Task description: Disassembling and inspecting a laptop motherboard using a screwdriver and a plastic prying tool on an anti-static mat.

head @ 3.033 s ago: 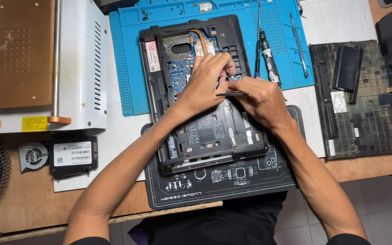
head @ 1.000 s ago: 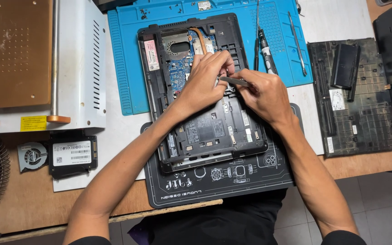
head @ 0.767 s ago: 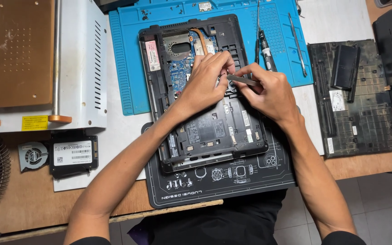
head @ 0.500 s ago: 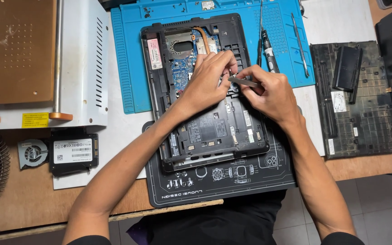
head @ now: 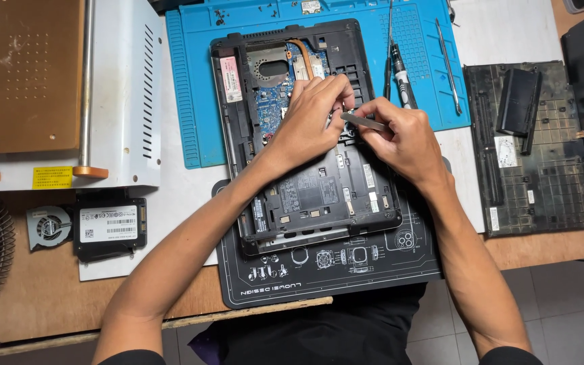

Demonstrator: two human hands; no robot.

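An opened black laptop base [head: 319, 196] lies bottom-up across a blue mat [head: 190, 81] and a black mat [head: 332, 270], its circuit board and copper heat pipe exposed. My left hand [head: 312, 118] rests on the middle of the board, fingertips pinched on a small part by the right edge. My right hand [head: 403, 138] holds a thin metal tweezers-like tool [head: 363, 122] whose tip meets my left fingertips over the same spot.
A screwdriver [head: 400, 67] and a thin metal pick [head: 447, 47] lie on the blue mat. The removed laptop bottom cover [head: 542, 169] sits at right. A grey machine [head: 55, 88], a small fan [head: 49, 226] and a black drive [head: 111, 226] are at left.
Both hands stay at the same spot on the board; the right hand's tool has shifted slightly toward my left fingertips. The camera view has drifted a little.
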